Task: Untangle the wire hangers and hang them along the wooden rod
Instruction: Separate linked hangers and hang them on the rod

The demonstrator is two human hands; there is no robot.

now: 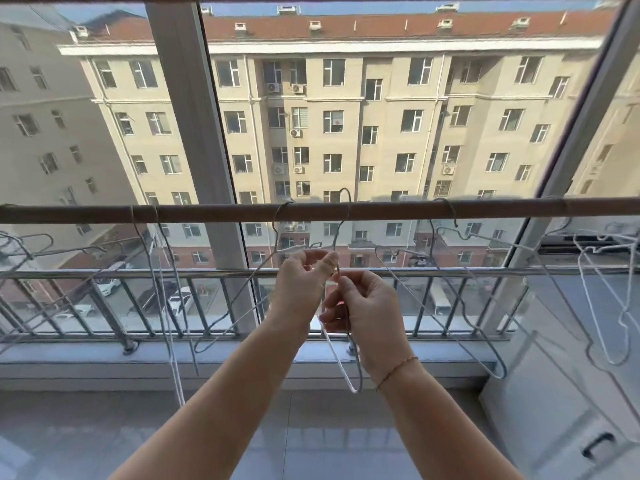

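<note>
A brown wooden rod (381, 207) runs across the view in front of a window. Both hands meet just below its middle on a tangle of thin wire hangers. My left hand (301, 282) pinches a wire near the neck of a grey hanger (239, 320) whose hook sits over the rod. My right hand (367, 313) grips another grey hanger (347, 216); its hook rises just above the rod, and its white and grey wires (341, 362) dangle below my fingers. A grey hanger (481, 327) hangs on the rod to the right. More wires (166, 306) hang at the left.
A metal railing (138, 306) and a stone sill (225, 355) lie behind the hangers. White hangers (620, 327) hang at the far right above a white cabinet (554, 393). Further grey hangers (31, 247) show at the far left. A window post (204, 133) stands behind the rod.
</note>
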